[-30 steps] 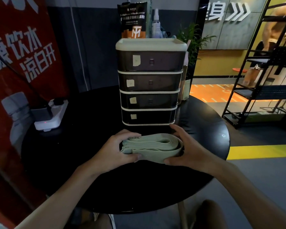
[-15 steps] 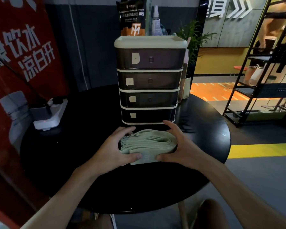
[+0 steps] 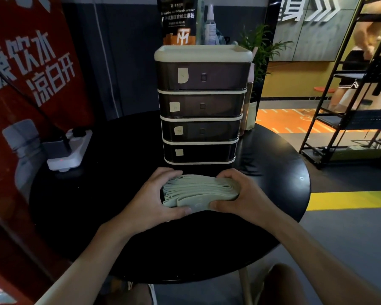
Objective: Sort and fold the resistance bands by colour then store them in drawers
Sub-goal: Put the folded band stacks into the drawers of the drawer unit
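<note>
Folded stack of pale green flat rubber resistance bands [image 3: 198, 192] looks to rest on the round black table [image 3: 119, 183], near-centre, clamped btwn both hands. The left hand [image 3: 150, 199] grasps the left end, fingers curled over the far edge & thumb along the near edge; the right hand [image 3: 244, 194] does the same on the right end, its thumb tip just short of the left thumb. Neither hand is free. Stack's long axis runs left-right, approx parallel to the fronts of the four-drawer dark see-through plastic cabinet w/ cream trim [image 3: 201, 106], which stands directly on the far side of the stack, close but apart from it. Loose layered edges fan at the left end, rounded folds at the right. Both hands are equally near the stack & equally near the cabinet. All four drawers look closed, so storing prob needs one hand to let go & pull a front open while the other holds the bundle squeezed, else layers may spring apart, esp at the left end. The lowest drawer [image 3: 207, 151] is nearest the knuckles; the small pale labels on the fronts can't be read, so which drawer takes green I can't tell. A white power strip [image 3: 68, 150] lies well off to the left, out of the way
</note>
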The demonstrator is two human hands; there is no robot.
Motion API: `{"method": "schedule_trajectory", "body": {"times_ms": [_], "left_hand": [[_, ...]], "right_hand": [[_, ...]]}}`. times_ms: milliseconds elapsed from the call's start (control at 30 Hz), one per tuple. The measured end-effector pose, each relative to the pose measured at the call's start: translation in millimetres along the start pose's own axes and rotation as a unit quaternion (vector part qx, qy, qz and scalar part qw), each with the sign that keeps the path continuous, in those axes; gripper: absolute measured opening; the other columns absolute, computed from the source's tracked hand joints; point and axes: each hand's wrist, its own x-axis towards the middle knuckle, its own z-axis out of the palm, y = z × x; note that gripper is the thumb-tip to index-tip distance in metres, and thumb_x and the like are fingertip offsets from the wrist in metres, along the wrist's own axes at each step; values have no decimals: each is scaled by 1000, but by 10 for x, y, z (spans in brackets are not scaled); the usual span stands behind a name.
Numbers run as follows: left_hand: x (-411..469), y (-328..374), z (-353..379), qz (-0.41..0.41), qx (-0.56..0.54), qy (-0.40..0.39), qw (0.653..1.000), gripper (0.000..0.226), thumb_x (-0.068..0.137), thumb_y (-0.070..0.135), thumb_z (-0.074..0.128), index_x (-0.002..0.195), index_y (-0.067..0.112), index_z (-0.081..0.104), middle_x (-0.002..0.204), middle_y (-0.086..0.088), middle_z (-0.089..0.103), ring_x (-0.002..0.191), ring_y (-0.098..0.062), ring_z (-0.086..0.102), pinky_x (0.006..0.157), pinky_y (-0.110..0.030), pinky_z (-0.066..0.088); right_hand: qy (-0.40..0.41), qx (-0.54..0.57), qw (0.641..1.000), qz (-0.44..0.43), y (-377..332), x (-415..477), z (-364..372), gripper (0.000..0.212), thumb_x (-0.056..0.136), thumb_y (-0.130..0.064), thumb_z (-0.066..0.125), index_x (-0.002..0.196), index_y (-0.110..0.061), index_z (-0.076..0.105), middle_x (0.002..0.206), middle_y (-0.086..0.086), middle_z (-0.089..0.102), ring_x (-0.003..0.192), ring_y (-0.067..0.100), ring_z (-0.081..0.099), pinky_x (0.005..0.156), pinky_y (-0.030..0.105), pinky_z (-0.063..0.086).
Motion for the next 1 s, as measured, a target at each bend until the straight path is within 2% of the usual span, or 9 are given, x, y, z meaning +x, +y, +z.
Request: {"method": "schedule_trajectory", "body": {"times_ms": [100, 267, 433, 567, 633, 733, 800, 867, 1000], "left_hand": [[-4, -18, -19, -10, -4, 4, 1000, 78, 54, 53, 84, 125, 32, 59, 125, 15, 51, 112, 2, 53, 92, -9, 41], [-23, -7, -30, -37, -35, 17, 999, 65, 63, 19, 94, 117, 35, 61, 112, 10, 61, 98, -3, 62, 80, -13, 48], [-31, -25, -15, -28, -50, 39, 998, 65, 61, 26, 93, 116, 38, 61, 112, 8, 62, 100, -4, 62, 86, -16, 48], [-42, 8, -24, -45, -88, 55, 994, 72, 54, 43, 90, 119, 38, 61, 113, 2, 65, 101, -10, 66, 86, -24, 54], [-40, 77, -37, -66, -124, 64, 988, 74, 56, 41, 92, 122, 31, 60, 110, 0, 67, 97, -9, 67, 81, -21, 54], [13, 256, -40, -133, -173, 50, 974, 62, 67, 37, 89, 121, 28, 61, 114, -2, 65, 95, -9, 67, 74, -21, 54], [41, 349, -47, -180, -198, 33, 963, 45, 76, 32, 85, 115, 21, 64, 111, -8, 66, 90, -15, 68, 67, -25, 56], [48, 409, -49, -222, -214, 2, 951, 37, 81, 30, 80, 110, 15, 64, 107, -13, 66, 88, -23, 69, 63, -33, 58], [28, 457, -2, -230, -128, -9, 965, 31, 85, 37, 75, 109, 22, 62, 103, -11, 67, 87, -21, 69, 63, -31, 56]], "right_hand": [[-1, -1, 1000, 3, -7, -5, 9, 48, 63, -18, 91, 99, -28, 60, 90, -10, 64, 75, -2, 60, 66, 15, 49], [3, -14, 1000, 1, 27, -18, 0, 54, 62, -24, 92, 104, -32, 59, 98, -13, 63, 85, -2, 60, 73, 12, 47], [5, -43, 999, 0, 13, -77, -10, 69, 67, -23, 89, 124, -32, 52, 110, -19, 60, 101, -9, 56, 83, 6, 41], [38, -8, 999, 19, -30, -103, 5, 67, 70, -19, 87, 123, -31, 48, 105, -13, 61, 89, -10, 60, 71, 7, 46], [41, 61, 996, 40, -64, -132, 2, 61, 74, -18, 84, 122, -29, 47, 103, -3, 62, 82, -3, 65, 66, 14, 51], [52, 177, 978, 98, -119, -168, -11, 55, 81, -22, 77, 126, -30, 46, 109, 5, 64, 81, 6, 70, 65, 21, 55], [73, 169, 974, 131, -156, -175, -23, 51, 83, -26, 75, 126, -29, 47, 109, 2, 64, 77, 2, 69, 60, 17, 52], [85, 169, 968, 165, -184, -186, -42, 47, 85, -31, 74, 125, -27, 49, 107, 1, 63, 76, 6, 68, 55, 17, 50], [63, 88, 980, 169, -222, -241, -74, 38, 88, -39, 68, 120, -28, 51, 102, -5, 63, 80, 6, 67, 58, 16, 50]]}}
